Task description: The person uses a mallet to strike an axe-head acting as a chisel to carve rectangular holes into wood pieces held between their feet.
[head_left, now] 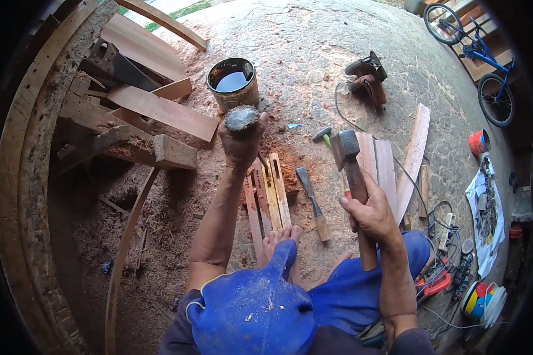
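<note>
Wood strips (283,204), slotted, lay at a bare foot (273,239). Left hand (240,145) gripped a frayed-topped tool (241,118); right hand (374,212), well apart, clamped a striking tool (353,176). Step judged: chiselling; next blow probably needed steady, square aim.

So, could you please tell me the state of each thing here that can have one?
Round-ended tool: gripped by left hand
Wooden-handled tool: raised, gripped by right hand
Slotted wood: cut, under bare foot
Bucket: uncovered, liquid inside
Chisel: lying unheld
Corded power tool: unheld
Handsaw: unheld
</note>
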A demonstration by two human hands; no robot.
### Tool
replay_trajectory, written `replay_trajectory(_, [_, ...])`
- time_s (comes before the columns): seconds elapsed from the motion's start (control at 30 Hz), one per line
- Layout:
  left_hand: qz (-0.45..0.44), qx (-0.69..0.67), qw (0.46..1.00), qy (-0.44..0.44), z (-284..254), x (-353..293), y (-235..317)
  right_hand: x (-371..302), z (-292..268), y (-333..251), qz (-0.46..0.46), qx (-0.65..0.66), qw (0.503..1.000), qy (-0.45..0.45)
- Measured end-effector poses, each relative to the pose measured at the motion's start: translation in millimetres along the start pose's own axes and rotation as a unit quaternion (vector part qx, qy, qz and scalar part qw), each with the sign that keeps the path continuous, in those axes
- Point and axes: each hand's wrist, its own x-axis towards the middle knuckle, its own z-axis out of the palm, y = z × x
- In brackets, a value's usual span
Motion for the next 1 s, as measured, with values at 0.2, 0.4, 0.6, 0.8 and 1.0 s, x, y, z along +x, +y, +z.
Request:
replay_trajectory(0.2, [-0.041, -0.004, 0.999, -0.01, -8.5, 1.7, -13.3, 1.0, 6.6, -2.5, 0.015, -0.007, 1.0, 0.007])
replay_trajectory(0.4, [0.026, 0.008, 1.0, -0.007, -11.2, 3.6, -17.9, 3.9, 10.2, 2.3, 0.007, -0.006, 1.0, 0.008])
replay_trajectory(0.6, [0.152, 0.121, 0.98, -0.033, 8.6, -17.0, -1.3, 16.4, 9.1, 32.6, -0.202, -0.192, 0.96, 0.039])
replay_trajectory(0.8, [0.172, 0.129, 0.974, -0.077, -3.4, -25.7, -2.7, 7.4, 37.1, -47.9, -0.373, -0.22, 0.9, 0.042])
replay_trajectory(1.0, [0.184, 0.062, 0.981, -0.031, 1.7, -30.8, 17.9, 12.5, 60.9, -74.0, -0.455, -0.36, 0.806, 0.118])
